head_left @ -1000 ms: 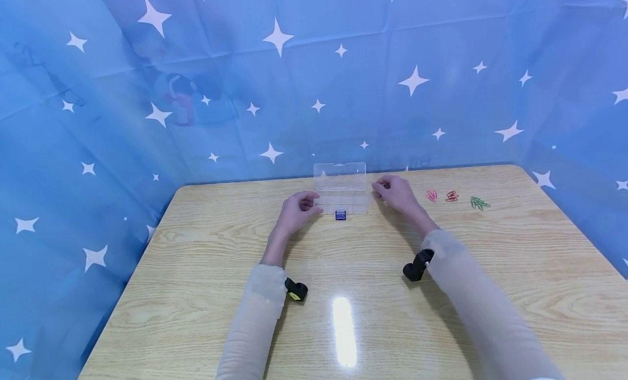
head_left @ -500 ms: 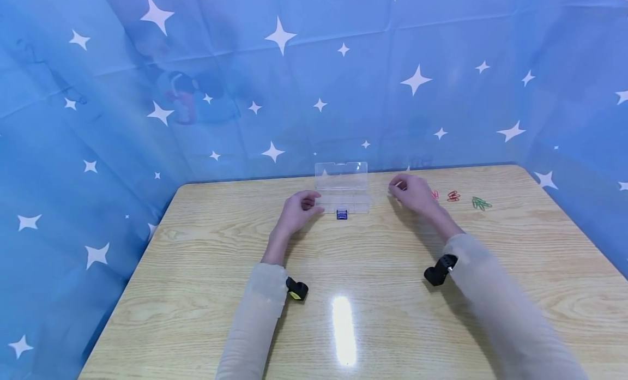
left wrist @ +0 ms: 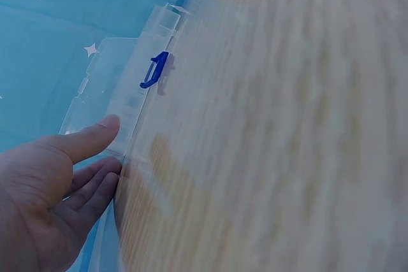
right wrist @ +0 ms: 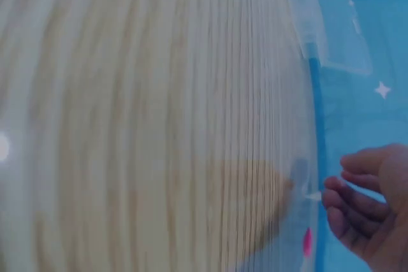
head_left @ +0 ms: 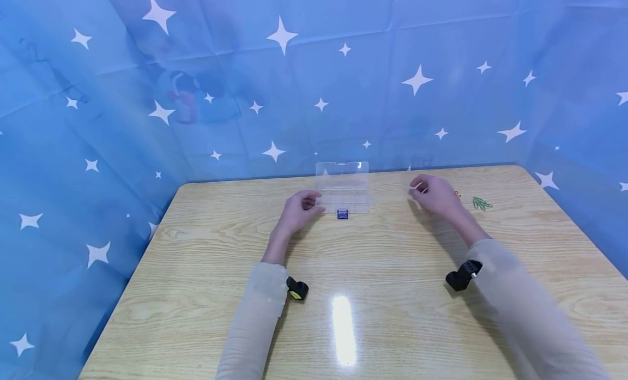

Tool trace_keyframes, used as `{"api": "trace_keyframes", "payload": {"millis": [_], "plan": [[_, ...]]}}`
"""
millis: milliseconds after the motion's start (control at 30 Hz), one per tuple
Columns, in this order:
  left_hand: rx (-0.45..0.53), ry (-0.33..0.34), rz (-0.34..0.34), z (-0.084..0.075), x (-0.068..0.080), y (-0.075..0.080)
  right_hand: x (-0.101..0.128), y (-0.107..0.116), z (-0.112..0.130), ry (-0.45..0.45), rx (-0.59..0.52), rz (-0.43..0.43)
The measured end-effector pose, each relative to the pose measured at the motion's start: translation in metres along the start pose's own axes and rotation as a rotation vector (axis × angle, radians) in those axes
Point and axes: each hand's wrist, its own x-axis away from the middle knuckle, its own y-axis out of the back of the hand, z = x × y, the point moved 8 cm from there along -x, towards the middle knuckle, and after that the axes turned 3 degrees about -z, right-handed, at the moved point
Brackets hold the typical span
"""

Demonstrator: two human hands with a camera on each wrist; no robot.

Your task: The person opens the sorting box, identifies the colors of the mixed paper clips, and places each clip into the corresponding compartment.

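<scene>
Keep your left hand (head_left: 296, 210) relaxed beside the clear box (head_left: 343, 190); right hand (head_left: 434, 194) fingers, loosely curled and empty, should pinch one pink clip (right wrist: 306, 242) just beneath them.

Bright, even light falls from overhead, leaving a white streak of glare on the table (head_left: 343, 331) near its front edge and soft shadows beside both forearms. The head view is sharp, its edges bowed by a wide lens. Both wrist views are smeared with motion blur across the wood grain.
</scene>
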Motion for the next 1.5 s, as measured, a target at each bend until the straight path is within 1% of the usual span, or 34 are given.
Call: {"api": "trace_keyframes", "payload": {"millis": [233, 467, 633, 800, 1100, 1500], "plan": [[0.000, -0.003, 0.000, 0.000, -0.001, 0.001, 0.007, 0.012, -0.013, -0.011, 0.037, 0.019], [-0.014, -0.001, 0.002, -0.001, -0.001, 0.000, 0.015, 0.021, -0.025, -0.012, 0.078, 0.011], [-0.012, -0.006, -0.001, -0.001, -0.001, -0.002, 0.019, 0.025, -0.035, -0.036, 0.108, 0.007], [-0.020, -0.008, -0.004, 0.001, -0.002, -0.004, 0.021, 0.025, -0.043, -0.062, 0.127, 0.004], [-0.025, -0.003, -0.015, 0.001, -0.002, -0.003, 0.020, 0.024, -0.050, -0.103, 0.114, 0.029], [-0.025, -0.002, -0.013, 0.004, -0.003, -0.002, 0.017, 0.022, -0.053, -0.082, 0.157, 0.025]]}}
